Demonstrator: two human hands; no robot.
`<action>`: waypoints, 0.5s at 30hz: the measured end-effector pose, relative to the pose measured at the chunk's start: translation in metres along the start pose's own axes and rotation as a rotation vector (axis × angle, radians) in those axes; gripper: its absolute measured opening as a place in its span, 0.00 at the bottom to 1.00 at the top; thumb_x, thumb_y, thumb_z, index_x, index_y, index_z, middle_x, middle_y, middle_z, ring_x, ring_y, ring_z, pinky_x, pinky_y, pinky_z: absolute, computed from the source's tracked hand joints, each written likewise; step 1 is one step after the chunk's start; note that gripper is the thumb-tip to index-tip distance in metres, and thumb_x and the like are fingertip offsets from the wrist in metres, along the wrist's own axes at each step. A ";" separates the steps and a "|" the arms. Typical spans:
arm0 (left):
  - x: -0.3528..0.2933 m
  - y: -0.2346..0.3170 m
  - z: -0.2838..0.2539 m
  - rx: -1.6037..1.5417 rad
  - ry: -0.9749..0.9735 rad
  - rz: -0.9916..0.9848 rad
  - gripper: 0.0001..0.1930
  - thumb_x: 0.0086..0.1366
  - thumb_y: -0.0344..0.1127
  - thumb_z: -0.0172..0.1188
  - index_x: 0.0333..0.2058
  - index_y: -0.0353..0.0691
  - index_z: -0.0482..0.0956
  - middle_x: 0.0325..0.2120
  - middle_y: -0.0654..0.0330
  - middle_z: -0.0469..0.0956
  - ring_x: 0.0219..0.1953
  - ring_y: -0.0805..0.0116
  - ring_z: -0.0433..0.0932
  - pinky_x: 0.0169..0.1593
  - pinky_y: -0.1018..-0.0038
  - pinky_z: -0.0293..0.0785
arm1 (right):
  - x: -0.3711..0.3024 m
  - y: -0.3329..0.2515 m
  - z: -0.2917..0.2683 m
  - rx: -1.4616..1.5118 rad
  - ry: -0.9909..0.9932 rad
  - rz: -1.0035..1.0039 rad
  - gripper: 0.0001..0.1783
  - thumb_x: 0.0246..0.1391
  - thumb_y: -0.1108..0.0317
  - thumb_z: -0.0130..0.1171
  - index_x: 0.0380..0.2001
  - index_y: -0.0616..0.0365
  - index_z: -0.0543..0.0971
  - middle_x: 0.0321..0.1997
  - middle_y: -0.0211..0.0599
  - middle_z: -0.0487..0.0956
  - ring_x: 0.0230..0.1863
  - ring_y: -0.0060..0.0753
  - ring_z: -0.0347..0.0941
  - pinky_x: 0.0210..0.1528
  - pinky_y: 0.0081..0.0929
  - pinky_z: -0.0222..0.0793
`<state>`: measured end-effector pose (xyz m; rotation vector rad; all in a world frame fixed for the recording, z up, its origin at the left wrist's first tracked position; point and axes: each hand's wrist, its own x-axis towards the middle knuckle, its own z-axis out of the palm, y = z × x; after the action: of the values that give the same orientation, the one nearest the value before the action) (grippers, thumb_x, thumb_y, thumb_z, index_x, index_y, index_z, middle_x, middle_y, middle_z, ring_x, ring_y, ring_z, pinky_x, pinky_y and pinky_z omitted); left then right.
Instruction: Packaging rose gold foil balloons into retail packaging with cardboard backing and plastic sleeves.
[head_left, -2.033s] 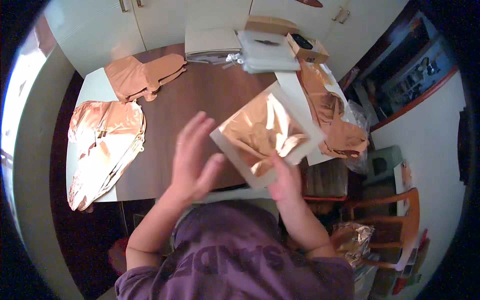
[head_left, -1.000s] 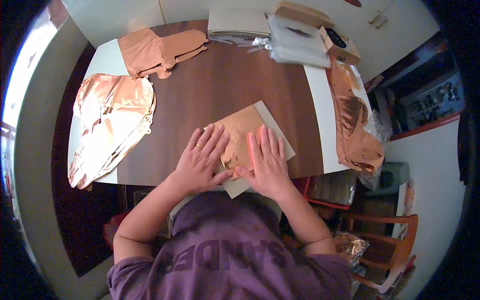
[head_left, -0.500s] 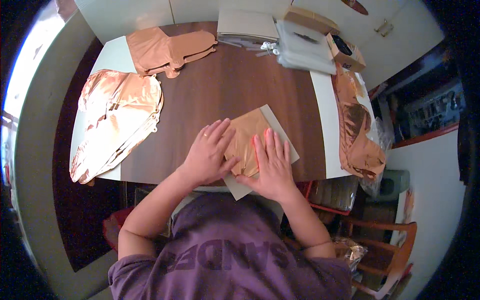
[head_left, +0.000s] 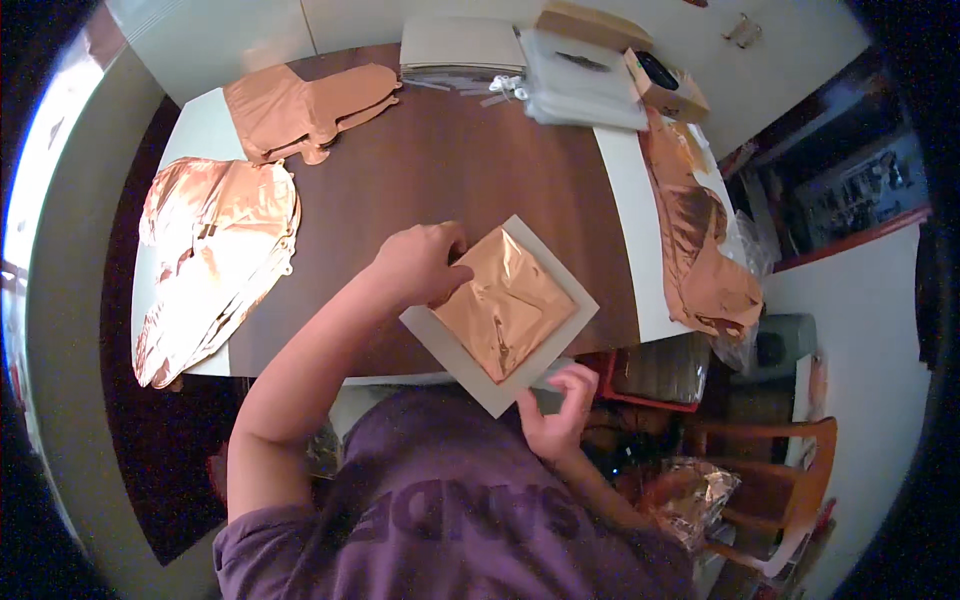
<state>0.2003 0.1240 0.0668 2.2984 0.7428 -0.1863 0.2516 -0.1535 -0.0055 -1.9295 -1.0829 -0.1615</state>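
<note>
A rose-gold foil balloon (head_left: 515,290), folded into a square, lies on a light grey card (head_left: 575,318) at the table's near edge. The card is turned cornerwise, and its lowest corner juts past the edge. My left hand (head_left: 425,262) is closed at the left side of the square, fingers curled and thumb against the foil; its fingertips are partly hidden. Just below the card's lower right side, beyond the table edge, my right hand (head_left: 558,412) has its fingers bent and thumb apart, with nothing visible in it.
Flat foil balloons (head_left: 225,240) lie on the left, with more (head_left: 310,110) behind them. At the far side are stacked grey cards (head_left: 460,48), clear plastic bags (head_left: 580,85) and a small box (head_left: 668,88). Another foil balloon (head_left: 695,240) lies right; a wooden chair (head_left: 810,450) stands lower right.
My right hand has come off the foil and moved down past the table edge. My left hand has gone from lying flat to curled at its side. More of the foil and card now shows.
</note>
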 end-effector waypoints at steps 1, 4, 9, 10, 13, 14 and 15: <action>0.000 0.001 0.001 0.001 -0.004 0.004 0.17 0.51 0.44 0.63 0.36 0.38 0.78 0.30 0.50 0.81 0.37 0.50 0.80 0.42 0.60 0.76 | -0.011 0.006 -0.002 0.176 -0.030 0.276 0.23 0.45 0.65 0.72 0.38 0.59 0.68 0.39 0.40 0.71 0.39 0.38 0.69 0.42 0.34 0.66; -0.002 0.001 0.004 0.016 0.018 0.031 0.16 0.51 0.43 0.62 0.36 0.38 0.78 0.30 0.50 0.81 0.36 0.51 0.80 0.41 0.60 0.76 | -0.010 0.013 -0.003 0.493 -0.045 0.583 0.14 0.56 0.65 0.64 0.36 0.59 0.69 0.31 0.33 0.74 0.25 0.22 0.69 0.27 0.20 0.66; 0.001 -0.001 0.005 -0.057 0.047 0.049 0.16 0.50 0.40 0.64 0.35 0.36 0.80 0.31 0.49 0.81 0.36 0.50 0.81 0.42 0.62 0.77 | 0.000 0.006 -0.008 0.885 -0.420 0.963 0.09 0.65 0.64 0.52 0.36 0.59 0.73 0.27 0.34 0.79 0.18 0.22 0.71 0.20 0.20 0.67; 0.001 -0.004 0.004 -0.055 0.051 0.047 0.16 0.50 0.40 0.64 0.35 0.36 0.80 0.31 0.49 0.81 0.36 0.50 0.81 0.42 0.62 0.77 | 0.002 0.003 -0.006 0.893 -0.410 0.956 0.09 0.65 0.65 0.51 0.37 0.60 0.73 0.29 0.35 0.79 0.19 0.22 0.73 0.21 0.20 0.67; 0.002 -0.009 0.003 -0.130 0.082 0.108 0.16 0.50 0.38 0.66 0.36 0.34 0.81 0.31 0.49 0.82 0.35 0.52 0.81 0.42 0.64 0.78 | -0.001 -0.009 -0.003 0.901 -0.327 0.988 0.11 0.65 0.63 0.51 0.41 0.61 0.74 0.32 0.36 0.79 0.20 0.23 0.73 0.20 0.19 0.66; 0.002 -0.009 0.002 -0.163 0.066 0.097 0.16 0.51 0.38 0.66 0.36 0.33 0.81 0.31 0.49 0.82 0.35 0.53 0.82 0.42 0.64 0.78 | -0.003 -0.011 -0.002 0.903 -0.328 0.988 0.11 0.65 0.63 0.51 0.41 0.61 0.74 0.32 0.36 0.79 0.20 0.23 0.73 0.20 0.19 0.66; 0.001 -0.009 0.002 -0.196 0.049 0.087 0.16 0.51 0.37 0.66 0.36 0.33 0.81 0.31 0.48 0.82 0.35 0.54 0.82 0.41 0.65 0.78 | -0.005 -0.012 -0.002 0.985 -0.330 1.011 0.11 0.64 0.64 0.53 0.42 0.61 0.74 0.33 0.36 0.79 0.24 0.25 0.76 0.24 0.21 0.68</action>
<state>0.1967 0.1281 0.0598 2.1489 0.6538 -0.0165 0.2401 -0.1558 0.0011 -1.3507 -0.1448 1.0722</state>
